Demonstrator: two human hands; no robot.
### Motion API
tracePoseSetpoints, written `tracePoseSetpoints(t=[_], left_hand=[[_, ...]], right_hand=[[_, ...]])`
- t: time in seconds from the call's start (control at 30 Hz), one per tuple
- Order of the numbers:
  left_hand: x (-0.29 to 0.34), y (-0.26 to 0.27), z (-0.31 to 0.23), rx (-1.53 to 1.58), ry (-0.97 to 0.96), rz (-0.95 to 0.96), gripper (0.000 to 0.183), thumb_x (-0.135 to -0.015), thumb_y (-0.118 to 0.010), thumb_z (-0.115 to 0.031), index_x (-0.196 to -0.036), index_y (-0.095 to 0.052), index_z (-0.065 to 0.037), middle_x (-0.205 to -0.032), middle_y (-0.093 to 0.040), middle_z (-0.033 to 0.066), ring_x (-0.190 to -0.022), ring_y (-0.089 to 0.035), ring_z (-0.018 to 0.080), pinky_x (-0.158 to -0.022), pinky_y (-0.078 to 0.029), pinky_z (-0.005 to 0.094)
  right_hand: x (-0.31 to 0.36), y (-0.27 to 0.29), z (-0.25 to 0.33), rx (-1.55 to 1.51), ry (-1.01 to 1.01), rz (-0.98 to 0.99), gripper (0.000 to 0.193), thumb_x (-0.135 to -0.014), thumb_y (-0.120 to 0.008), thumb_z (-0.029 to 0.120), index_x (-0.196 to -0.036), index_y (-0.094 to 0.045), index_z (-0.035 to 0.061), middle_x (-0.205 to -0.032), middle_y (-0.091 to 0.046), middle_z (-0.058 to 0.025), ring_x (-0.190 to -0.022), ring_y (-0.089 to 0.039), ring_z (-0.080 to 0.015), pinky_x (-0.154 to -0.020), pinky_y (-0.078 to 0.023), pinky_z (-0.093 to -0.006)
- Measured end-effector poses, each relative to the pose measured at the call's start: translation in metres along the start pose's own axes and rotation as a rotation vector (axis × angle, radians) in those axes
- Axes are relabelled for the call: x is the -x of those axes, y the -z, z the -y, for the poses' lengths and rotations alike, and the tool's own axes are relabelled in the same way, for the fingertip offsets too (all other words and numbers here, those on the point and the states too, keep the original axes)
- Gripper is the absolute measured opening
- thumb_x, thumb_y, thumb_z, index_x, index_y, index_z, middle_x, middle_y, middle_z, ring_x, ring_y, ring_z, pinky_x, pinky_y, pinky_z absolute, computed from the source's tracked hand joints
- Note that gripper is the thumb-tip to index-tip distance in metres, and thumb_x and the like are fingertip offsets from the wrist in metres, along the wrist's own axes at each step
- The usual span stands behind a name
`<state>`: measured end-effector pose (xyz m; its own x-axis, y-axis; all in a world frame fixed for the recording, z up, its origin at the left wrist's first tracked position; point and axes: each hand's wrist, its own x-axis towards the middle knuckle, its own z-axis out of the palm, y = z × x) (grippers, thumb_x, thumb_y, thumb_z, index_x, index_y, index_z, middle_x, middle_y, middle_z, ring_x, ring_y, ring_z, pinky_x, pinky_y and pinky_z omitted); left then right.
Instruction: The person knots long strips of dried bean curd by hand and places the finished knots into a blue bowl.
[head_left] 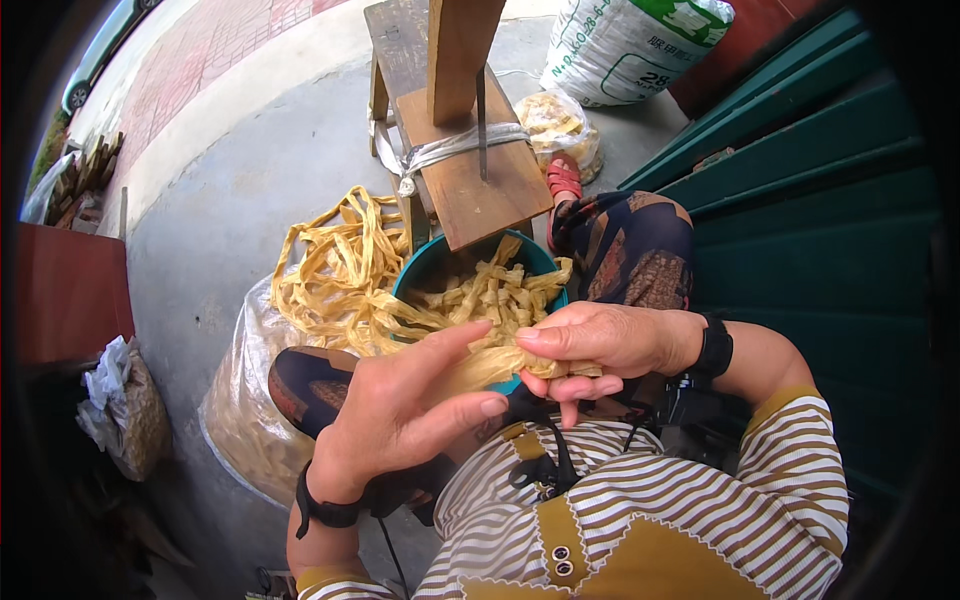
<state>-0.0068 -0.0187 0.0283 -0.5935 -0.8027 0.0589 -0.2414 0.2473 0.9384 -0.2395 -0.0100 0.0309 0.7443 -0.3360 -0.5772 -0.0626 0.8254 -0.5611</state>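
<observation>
My right hand (pixel 610 345) has its thumb pressed against its fingers, gripping the end of a flat, wrinkled pale-yellow strip (pixel 475 372). Behind the fingers of my left hand (pixel 390 425), the strip runs on to the left; that hand's fingers are stretched out and its thumb stands apart. Just beyond both hands is a teal bucket (pixel 540 258) holding many short yellow pieces (pixel 490 295), some apparently folded or knotted. A tangled heap of long yellow strips (pixel 345 255) lies left of the bucket, on a clear plastic bag (pixel 255 390).
A wooden bench (pixel 480 200) with an upright post and a thin metal bar overhangs the bucket. Beyond it are a plastic bag of yellow pieces (pixel 560 125) and a white woven sack (pixel 635 50). A green ridged panel (pixel 800 190) stands right; another bag (pixel 135 410) lies left.
</observation>
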Motion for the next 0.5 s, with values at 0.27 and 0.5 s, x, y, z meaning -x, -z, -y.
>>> tracePoseSetpoints(t=[0.27, 0.5], left_hand=[[-0.014, -0.001, 0.007, 0.197, 0.272, 0.053, 0.017, -0.082, -0.070, -0.012, -0.091, -0.066, 0.002, -0.071, -0.065, 0.0058, -0.062, -0.059, 0.0088, -0.055, -0.046, 0.0230], [-0.018, -0.008, -0.001, -0.028, -0.001, 0.049, 0.011, -0.079, -0.070, -0.009, -0.084, -0.064, -0.001, -0.065, -0.059, 0.0108, -0.057, -0.060, 0.0214, -0.053, -0.046, 0.0288]], right_hand=[[0.004, 0.019, 0.010, 0.236, 0.155, -0.151, 0.052, -0.100, -0.036, 0.042, -0.103, -0.061, -0.0034, -0.084, -0.066, -0.0116, -0.071, -0.064, -0.0166, -0.073, -0.052, -0.0278], [0.001, 0.013, 0.008, 1.157, 0.513, -0.168, 0.023, -0.092, -0.052, 0.027, -0.085, -0.055, 0.0047, -0.065, -0.054, -0.0138, -0.058, -0.055, -0.0329, -0.052, -0.042, -0.0405]])
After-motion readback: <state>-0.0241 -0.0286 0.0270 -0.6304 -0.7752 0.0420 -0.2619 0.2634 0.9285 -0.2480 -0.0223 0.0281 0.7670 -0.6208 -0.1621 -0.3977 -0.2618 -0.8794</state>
